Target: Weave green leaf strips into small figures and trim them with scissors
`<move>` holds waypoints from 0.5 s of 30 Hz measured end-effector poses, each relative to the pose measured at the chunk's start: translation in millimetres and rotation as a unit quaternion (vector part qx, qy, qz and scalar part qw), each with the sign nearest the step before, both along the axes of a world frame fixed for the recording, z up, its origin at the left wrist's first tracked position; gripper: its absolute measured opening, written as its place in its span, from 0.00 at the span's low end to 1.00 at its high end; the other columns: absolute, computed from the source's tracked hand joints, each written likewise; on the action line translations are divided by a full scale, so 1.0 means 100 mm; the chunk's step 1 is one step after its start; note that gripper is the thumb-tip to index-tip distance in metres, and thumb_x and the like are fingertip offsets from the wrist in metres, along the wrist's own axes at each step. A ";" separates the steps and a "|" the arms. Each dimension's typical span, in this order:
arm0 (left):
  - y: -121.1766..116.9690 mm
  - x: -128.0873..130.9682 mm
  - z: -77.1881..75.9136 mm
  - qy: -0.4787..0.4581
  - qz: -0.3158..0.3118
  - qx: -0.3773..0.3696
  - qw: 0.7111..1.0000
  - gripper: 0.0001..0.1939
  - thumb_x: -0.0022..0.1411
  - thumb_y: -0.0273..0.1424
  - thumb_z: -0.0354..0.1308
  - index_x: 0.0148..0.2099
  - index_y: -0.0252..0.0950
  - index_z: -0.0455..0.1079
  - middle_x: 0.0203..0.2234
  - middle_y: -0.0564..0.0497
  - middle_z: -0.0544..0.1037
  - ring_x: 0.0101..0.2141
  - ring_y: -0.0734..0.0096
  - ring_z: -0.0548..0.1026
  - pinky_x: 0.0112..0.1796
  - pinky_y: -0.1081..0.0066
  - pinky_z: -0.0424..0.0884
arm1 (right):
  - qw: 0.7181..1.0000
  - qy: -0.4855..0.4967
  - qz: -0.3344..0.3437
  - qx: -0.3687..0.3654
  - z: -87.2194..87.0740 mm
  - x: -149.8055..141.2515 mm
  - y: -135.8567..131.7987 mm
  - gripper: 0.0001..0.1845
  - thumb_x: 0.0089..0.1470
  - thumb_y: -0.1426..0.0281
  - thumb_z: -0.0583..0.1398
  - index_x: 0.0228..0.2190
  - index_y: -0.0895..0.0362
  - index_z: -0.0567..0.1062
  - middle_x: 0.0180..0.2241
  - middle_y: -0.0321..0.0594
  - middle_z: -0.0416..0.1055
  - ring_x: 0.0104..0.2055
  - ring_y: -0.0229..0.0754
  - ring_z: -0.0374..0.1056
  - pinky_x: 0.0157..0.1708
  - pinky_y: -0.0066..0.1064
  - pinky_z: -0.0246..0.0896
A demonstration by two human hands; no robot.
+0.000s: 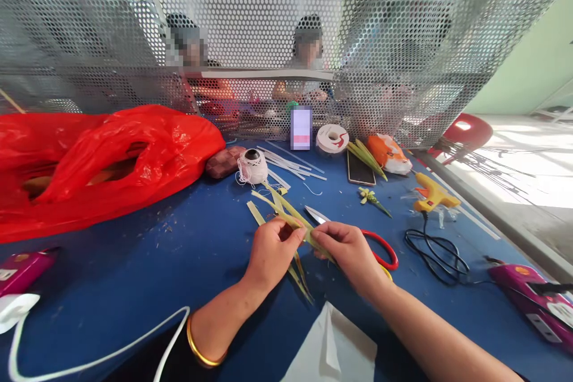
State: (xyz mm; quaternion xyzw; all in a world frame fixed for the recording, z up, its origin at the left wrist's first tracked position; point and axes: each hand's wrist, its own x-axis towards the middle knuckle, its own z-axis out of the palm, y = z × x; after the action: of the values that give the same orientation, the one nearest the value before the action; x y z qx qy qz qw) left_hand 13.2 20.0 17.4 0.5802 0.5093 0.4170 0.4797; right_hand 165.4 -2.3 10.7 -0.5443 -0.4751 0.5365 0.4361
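My left hand [271,253] pinches a pale yellow-green leaf strip [286,215] between thumb and fingertips. On the same strip, a little to the right, my right hand [351,253] is closed, with its thumb and forefinger pressed together. More leaf strips [256,213] lie under and around the hands, some with brownish edges. Beneath my right hand are scissors [384,246] with a red handle, their blades pointing up and left; part of them is hidden. A small knotted leaf flower [367,196] lies to the right. White paper [329,346] is near the front edge.
A red plastic bag [179,149] fills the left. Behind my hands are white thread [253,168], a ribbon spool [332,139], a lit phone [301,128] and a dark phone [360,168]. A yellow glue gun [434,192] with its cord and a purple power strip [530,295] are right.
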 end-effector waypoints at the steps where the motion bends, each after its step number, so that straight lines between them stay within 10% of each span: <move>1: 0.00 0.01 -0.01 -0.009 -0.003 -0.010 1.000 0.05 0.54 0.32 0.60 0.31 0.35 0.74 0.26 0.50 0.79 0.28 0.67 0.76 0.33 0.71 0.72 | 1.000 -0.018 0.003 0.009 -0.01 -0.01 0.00 0.16 0.50 0.58 0.62 0.24 0.60 0.75 0.19 0.33 0.65 0.22 0.33 0.56 0.23 0.26 0.49; 15: -0.04 0.01 0.01 0.025 0.006 0.050 0.998 0.05 0.53 0.32 0.64 0.28 0.37 0.74 0.23 0.55 0.75 0.25 0.74 0.71 0.27 0.75 0.65 | 0.999 0.014 -0.035 -0.036 -0.02 0.00 0.02 0.18 0.44 0.55 0.65 0.23 0.58 0.72 0.17 0.31 0.61 0.19 0.32 0.53 0.18 0.24 0.46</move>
State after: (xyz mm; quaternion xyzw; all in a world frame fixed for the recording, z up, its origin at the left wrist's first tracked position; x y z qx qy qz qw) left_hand 13.8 15.9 18.4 0.6102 0.5034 0.4303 0.4349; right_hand 165.9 -0.1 9.1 -0.5683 -0.4305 0.5450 0.4411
